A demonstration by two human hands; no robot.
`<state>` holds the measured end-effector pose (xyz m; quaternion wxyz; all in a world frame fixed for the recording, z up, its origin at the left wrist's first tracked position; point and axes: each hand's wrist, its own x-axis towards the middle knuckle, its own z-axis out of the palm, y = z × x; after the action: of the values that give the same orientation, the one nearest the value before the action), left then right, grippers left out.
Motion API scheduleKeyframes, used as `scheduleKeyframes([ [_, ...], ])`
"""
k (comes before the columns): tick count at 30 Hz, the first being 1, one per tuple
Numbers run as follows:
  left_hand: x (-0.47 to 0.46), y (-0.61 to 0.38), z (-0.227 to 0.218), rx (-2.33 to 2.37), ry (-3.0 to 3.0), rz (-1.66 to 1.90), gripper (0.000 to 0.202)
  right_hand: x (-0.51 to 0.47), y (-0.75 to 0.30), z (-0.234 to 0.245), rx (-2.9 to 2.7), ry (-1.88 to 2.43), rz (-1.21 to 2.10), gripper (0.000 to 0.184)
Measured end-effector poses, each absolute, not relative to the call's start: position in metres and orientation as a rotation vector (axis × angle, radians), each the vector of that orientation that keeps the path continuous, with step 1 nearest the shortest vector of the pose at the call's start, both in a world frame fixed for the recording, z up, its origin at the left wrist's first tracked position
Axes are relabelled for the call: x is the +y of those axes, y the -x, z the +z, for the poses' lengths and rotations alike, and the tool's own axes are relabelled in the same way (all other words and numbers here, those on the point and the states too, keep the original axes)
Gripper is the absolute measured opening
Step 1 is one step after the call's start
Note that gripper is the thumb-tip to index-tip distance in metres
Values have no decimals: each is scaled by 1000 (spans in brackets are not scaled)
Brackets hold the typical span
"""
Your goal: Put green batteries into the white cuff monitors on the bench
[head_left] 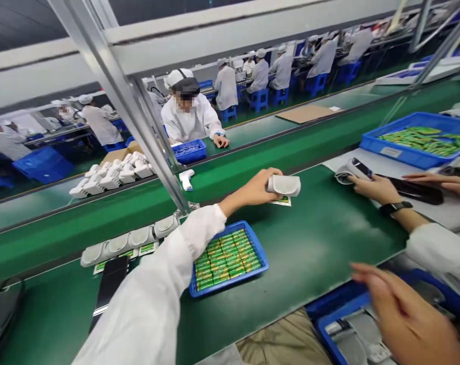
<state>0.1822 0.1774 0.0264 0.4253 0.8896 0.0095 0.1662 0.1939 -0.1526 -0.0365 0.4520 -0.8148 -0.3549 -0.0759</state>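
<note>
My left hand [257,190] reaches forward over the green work surface [321,243] and is closed round a white device housing [283,184]. A small green circuit board [283,201] sits just under that housing, touching the surface. My right hand [400,314] hovers low at the right, blurred, fingers spread and empty, above a blue bin [334,314] of grey parts. A blue tray [260,258] of green batteries lies below my left forearm.
A row of white housings [129,238] with green boards lies at the left. A co-worker's hands [374,187] at the right hold a white device. Another blue tray [412,152] of green parts stands far right. A slanted metal post [139,121] rises ahead; seated workers fill the lines beyond.
</note>
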Motion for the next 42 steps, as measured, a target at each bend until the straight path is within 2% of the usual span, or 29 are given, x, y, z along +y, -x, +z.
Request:
scheduleKeyframes([
  [4, 167, -113, 53, 79, -1905, 481, 64, -91, -168, -4, -899, 1746, -78, 40],
  [8, 154, -53, 60, 224, -1625, 453, 82, -22, -152, 10, -837, 1570, 107, 66],
  [12, 147, -34, 50, 183, -1290, 319, 84, -4, -136, 5, -888, 1442, 278, 52],
  [19, 148, -34, 26, 276, -1026, 327, 91, -18, -121, 7, -1027, 1647, 144, 43],
  [24, 160, -21, 40, 223, -1059, 458, 86, -30, -106, 20, -1193, 1698, -93, 24],
  [30, 155, -25, 47, 258, -1038, 607, 53, -15, -94, 21, -1475, 1630, -182, 27],
  [42, 154, -31, 30, 357, -1160, 656, 37, -5, -85, -8, -1456, 1675, -144, 30],
])
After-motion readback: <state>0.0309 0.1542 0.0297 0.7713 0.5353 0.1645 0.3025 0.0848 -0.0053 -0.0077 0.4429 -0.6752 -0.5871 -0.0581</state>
